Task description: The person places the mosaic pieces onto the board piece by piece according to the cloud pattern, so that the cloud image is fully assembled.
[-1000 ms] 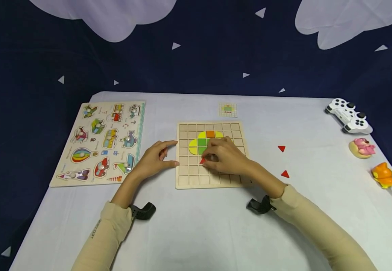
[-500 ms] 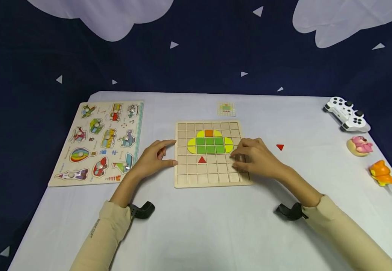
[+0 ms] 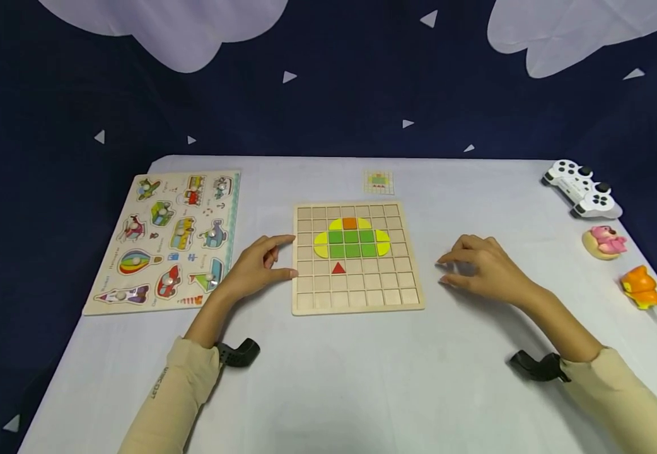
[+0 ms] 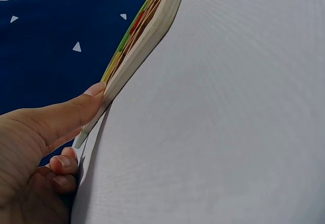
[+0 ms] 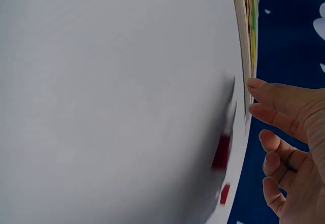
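My left hand (image 3: pixel 257 268) rests at the left edge of a wooden grid board (image 3: pixel 317 301), index fingertip and thumb touching it apart from each other. On the board lie green squares (image 3: pixel 352 250), an orange square (image 3: pixel 349 223) and yellow rounded pieces (image 3: pixel 383 248) round them. A red triangle (image 3: pixel 338 268) sits by itself a row below the green. Right of the board, my right hand (image 3: pixel 490 268) hovers over the table with thumb and fingers apart and nothing between them. Under it in the right wrist view lie two red pieces, a nearer one (image 5: pixel 221 153) and a farther one (image 5: pixel 225 194); the hand hides them from the head view.
A small pattern card (image 3: pixel 379 182) lies behind the board. At left is a vehicle peg puzzle (image 3: pixel 192 290). A white game controller (image 3: pixel 582 190), a pink figure on a round base (image 3: pixel 604 243) and an orange toy (image 3: pixel 640 285) stand along the right side.
My right hand has let go of the red triangle on the board and moved right, off the board to above the loose red pieces. The left hand has stayed at the board's edge.
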`<state>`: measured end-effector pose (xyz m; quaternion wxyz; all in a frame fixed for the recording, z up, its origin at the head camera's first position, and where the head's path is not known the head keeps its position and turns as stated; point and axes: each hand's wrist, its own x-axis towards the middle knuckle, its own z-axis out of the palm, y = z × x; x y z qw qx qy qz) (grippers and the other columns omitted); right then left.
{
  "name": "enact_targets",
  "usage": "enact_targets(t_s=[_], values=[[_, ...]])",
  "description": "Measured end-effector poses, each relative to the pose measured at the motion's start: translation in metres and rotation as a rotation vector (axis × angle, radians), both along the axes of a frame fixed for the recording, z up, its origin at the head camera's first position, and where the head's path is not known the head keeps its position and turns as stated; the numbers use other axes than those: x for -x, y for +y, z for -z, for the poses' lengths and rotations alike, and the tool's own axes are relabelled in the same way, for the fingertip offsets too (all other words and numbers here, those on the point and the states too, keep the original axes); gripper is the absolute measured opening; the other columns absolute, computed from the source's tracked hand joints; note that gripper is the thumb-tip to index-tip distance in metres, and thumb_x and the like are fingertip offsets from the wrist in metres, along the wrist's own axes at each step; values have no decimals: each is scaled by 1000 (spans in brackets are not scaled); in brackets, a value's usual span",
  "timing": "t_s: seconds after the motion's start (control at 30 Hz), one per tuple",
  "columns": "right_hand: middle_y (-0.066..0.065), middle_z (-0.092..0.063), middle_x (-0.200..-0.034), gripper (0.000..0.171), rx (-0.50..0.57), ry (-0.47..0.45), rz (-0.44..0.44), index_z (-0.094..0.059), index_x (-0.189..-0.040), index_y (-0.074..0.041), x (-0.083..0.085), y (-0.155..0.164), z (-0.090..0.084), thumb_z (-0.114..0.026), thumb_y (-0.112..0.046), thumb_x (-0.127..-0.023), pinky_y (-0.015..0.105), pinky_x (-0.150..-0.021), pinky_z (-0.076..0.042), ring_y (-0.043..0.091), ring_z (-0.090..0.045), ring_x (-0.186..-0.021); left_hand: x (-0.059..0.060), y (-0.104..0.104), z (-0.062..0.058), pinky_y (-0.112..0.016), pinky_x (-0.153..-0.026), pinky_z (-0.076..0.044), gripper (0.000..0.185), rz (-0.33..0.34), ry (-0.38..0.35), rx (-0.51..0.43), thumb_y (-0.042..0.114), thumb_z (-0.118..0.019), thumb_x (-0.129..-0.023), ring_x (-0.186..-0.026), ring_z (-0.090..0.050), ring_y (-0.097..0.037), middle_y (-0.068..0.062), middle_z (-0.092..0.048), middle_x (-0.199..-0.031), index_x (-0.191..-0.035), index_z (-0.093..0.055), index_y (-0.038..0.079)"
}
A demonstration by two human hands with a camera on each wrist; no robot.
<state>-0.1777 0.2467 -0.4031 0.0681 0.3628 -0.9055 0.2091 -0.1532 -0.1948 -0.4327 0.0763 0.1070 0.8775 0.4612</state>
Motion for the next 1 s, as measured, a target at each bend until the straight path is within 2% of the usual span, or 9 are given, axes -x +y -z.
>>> enact_targets(t_s=[0.17,0.43,0.8,1.0], values=[[-4,-60,-88,30,-9,4,39,-79,-93,-13,-5,23,0,-90,-15,-65,30,-74,-27,13,-52,-86,-1,0,1,-32,-68,-33,67,1,-7,-4,21,-82,-82,-74,-38,-18,-6,-43,-88,-142,-54,10],[-8,-60,-89,30,-5,2,76,-79,-88,-17,-17,47,4,-91,-12,-62,29,-75,-27,5,-50,-82,0,-1,1,-32,-68,-33,66,5,-10,-15,21,-81,-83,-74,-38,-20,-6,-43,-88,-143,-53,11],[-8,-58,-83,29,39,94,76,-77,-80,-17,-17,51,11,-91,-9,-56,23,-74,-25,9,-51,-76,0,-2,4,-32,-68,-33,66,2,-6,-18,20,-82,-83,-74,-39,-19,-6,-43,-88,-142,-54,11],[-6,-57,-82,27,58,88,51,-76,-78,-15,-17,51,13,-89,-5,-57,22,-75,-25,8,-49,-76,1,-1,2,-32,-68,-33,67,4,-1,-7,21,-82,-83,-74,-38,-19,-6,-43,-87,-142,-54,11]])
